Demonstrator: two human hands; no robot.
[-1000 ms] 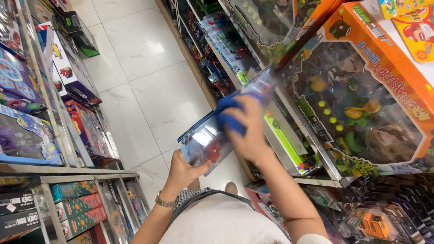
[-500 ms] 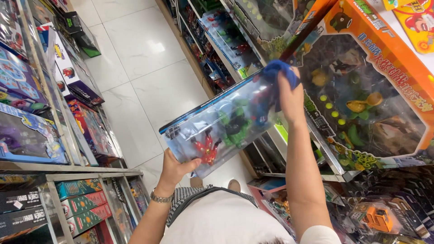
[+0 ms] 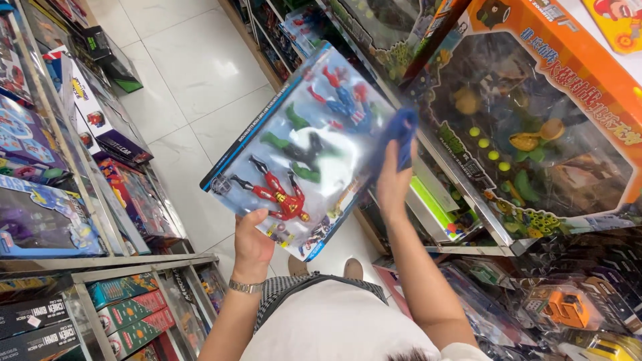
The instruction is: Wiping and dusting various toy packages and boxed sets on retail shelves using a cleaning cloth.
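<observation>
Toy aisle, seen from above: the left hand (image 3: 251,241) grips the lower edge of a flat blue-framed toy box (image 3: 304,144) with a clear front, fingers curled behind it and thumb on its face, holding it tilted at chest height over the white tiled floor (image 3: 194,80). The right hand (image 3: 393,180) presses a blue cloth (image 3: 400,137) against the box's right side, fingers closed on the cloth. A large orange toy box (image 3: 535,113) fills the shelf just beside them.
</observation>
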